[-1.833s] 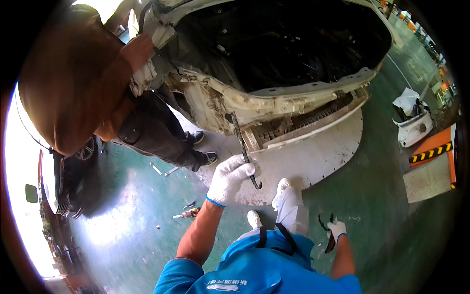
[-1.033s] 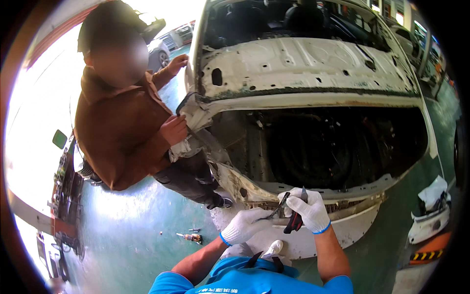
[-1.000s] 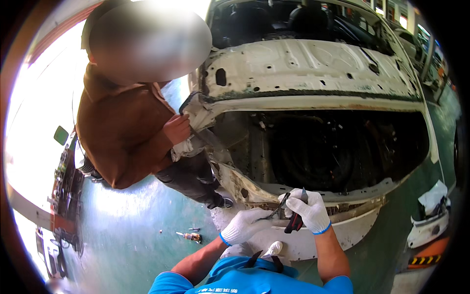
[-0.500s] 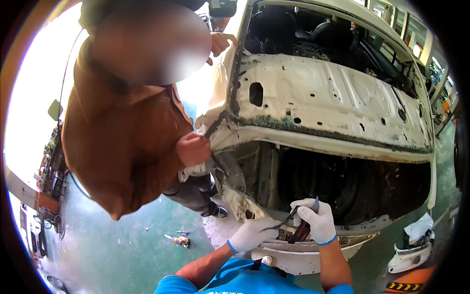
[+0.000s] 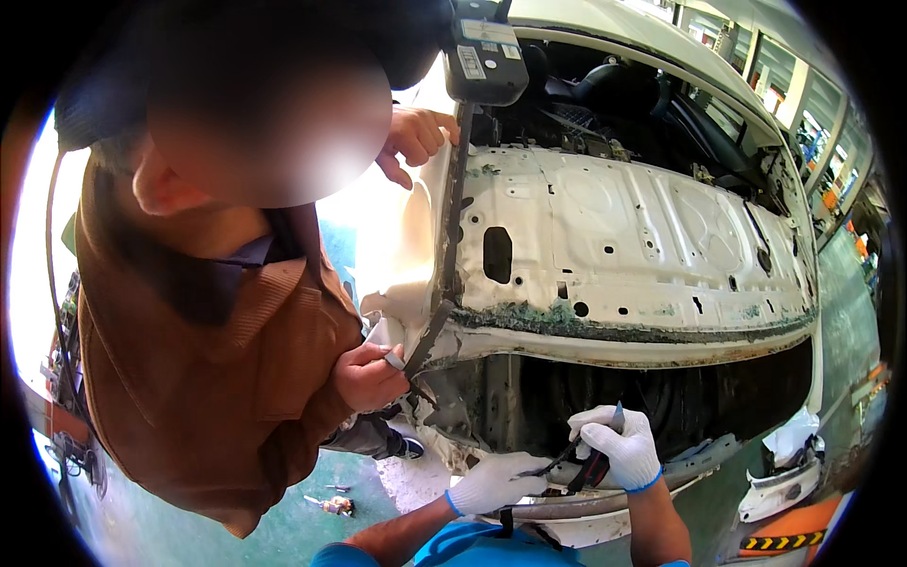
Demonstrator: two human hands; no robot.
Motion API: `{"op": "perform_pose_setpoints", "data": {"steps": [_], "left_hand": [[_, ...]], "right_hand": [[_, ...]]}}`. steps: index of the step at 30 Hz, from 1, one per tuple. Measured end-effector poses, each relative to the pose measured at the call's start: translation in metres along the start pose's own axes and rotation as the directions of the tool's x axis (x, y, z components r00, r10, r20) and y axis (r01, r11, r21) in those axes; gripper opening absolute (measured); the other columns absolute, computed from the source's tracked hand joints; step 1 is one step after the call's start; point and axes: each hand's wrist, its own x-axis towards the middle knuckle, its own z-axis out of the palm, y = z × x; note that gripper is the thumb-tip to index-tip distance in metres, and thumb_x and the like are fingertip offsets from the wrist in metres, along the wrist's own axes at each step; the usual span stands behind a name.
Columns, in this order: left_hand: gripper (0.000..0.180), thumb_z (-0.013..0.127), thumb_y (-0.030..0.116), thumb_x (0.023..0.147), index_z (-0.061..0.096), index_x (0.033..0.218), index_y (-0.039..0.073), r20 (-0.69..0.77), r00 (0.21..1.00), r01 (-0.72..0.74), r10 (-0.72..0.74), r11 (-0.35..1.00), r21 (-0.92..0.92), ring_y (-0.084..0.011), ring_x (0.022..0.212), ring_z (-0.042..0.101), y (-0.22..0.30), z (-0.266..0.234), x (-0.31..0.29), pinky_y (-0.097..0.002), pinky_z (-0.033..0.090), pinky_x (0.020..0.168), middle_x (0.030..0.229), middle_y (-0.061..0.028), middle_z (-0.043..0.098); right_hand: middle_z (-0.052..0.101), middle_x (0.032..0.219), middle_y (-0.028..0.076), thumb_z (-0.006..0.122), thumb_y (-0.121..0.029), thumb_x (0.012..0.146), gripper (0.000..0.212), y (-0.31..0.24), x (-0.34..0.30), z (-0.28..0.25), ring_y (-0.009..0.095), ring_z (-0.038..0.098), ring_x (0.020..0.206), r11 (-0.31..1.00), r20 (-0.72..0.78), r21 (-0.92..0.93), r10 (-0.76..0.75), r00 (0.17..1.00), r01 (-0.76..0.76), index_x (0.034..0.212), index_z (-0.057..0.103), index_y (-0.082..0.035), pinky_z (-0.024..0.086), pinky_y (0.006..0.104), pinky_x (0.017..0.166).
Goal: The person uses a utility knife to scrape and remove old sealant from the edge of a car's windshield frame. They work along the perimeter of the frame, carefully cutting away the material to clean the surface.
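White car body (image 5: 605, 217), upper right of frame; co-worker (image 5: 227, 369) in brown, left.
Lower centre: your gloved right hand (image 5: 624, 452) is closed round a red-and-black tool (image 5: 592, 470), left hand (image 5: 493, 483) pinching a thin black strip (image 5: 559, 460).

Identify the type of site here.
Probably an auto body repair shop: a stripped white car shell, what looks like a detached white bumper at right, and a tool lying on the green floor.

From here I see white knitted gloves (image 5: 628, 454) with blue cuffs (image 5: 646, 485), a slim black-and-red handle (image 5: 592, 471), a brown collared jacket (image 5: 217, 387) and a slanted yellow-and-black striped band (image 5: 784, 541).
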Motion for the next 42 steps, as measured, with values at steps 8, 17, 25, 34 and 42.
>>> {"op": "perform_pose_setpoints", "data": {"steps": [8,17,25,34,42], "left_hand": [[0.061,0.073,0.027,0.094,0.057,0.146,0.000,-0.131,0.989,0.030,-0.068,0.961,-0.275,-0.0239,0.116,0.069,0.044,0.003,0.017,-0.0361,0.053,0.103,0.129,-0.0200,0.071],[0.041,0.073,0.024,0.095,0.069,0.128,0.001,-0.207,0.978,-0.052,0.033,0.995,-0.086,-0.0245,0.100,0.073,0.065,0.006,0.039,-0.0361,0.056,0.092,0.114,-0.0156,0.075],[0.034,0.079,0.025,0.091,0.073,0.116,0.003,-0.454,0.889,-0.054,0.068,0.998,0.043,-0.0251,0.092,0.073,0.093,0.020,0.051,-0.0343,0.057,0.084,0.098,-0.0135,0.073],[0.026,0.080,0.019,0.090,0.076,0.111,0.004,-0.516,0.807,-0.257,0.286,0.958,0.129,-0.0300,0.084,0.073,0.078,0.020,0.056,-0.0365,0.058,0.076,0.096,-0.0158,0.074],[0.025,0.080,0.019,0.090,0.076,0.112,0.008,-0.547,0.760,-0.242,0.352,0.933,0.265,-0.0317,0.081,0.073,0.085,0.023,0.063,-0.0380,0.057,0.071,0.092,-0.0138,0.072]], "right_hand": [[0.074,0.086,0.008,0.071,-0.008,0.095,0.020,-0.005,0.014,-0.014,0.012,0.065,0.073,0.999,0.057,-0.038,0.035,0.998,-0.033,0.108,0.077,0.006,0.053,0.0276,0.069],[0.074,0.086,0.008,0.072,-0.007,0.094,0.021,-0.019,0.016,-0.036,0.012,0.066,0.074,0.998,0.122,-0.009,0.056,0.991,-0.055,0.110,0.076,0.006,0.054,0.0279,0.070],[0.073,0.086,0.009,0.072,-0.007,0.092,0.020,-0.013,0.016,-0.035,0.014,0.066,0.074,1.000,0.037,0.008,0.024,0.999,-0.025,0.106,0.075,0.007,0.054,0.0294,0.071],[0.075,0.090,0.010,0.073,-0.005,0.091,0.022,-0.017,0.008,-0.037,0.015,0.067,0.077,0.999,0.021,0.000,0.054,0.998,-0.054,0.109,0.075,0.007,0.056,0.0295,0.073],[0.076,0.093,0.010,0.076,-0.002,0.090,0.023,-0.014,0.007,-0.043,0.014,0.069,0.078,1.000,0.039,0.002,0.027,0.999,-0.028,0.111,0.076,0.006,0.057,0.0291,0.073]]}}
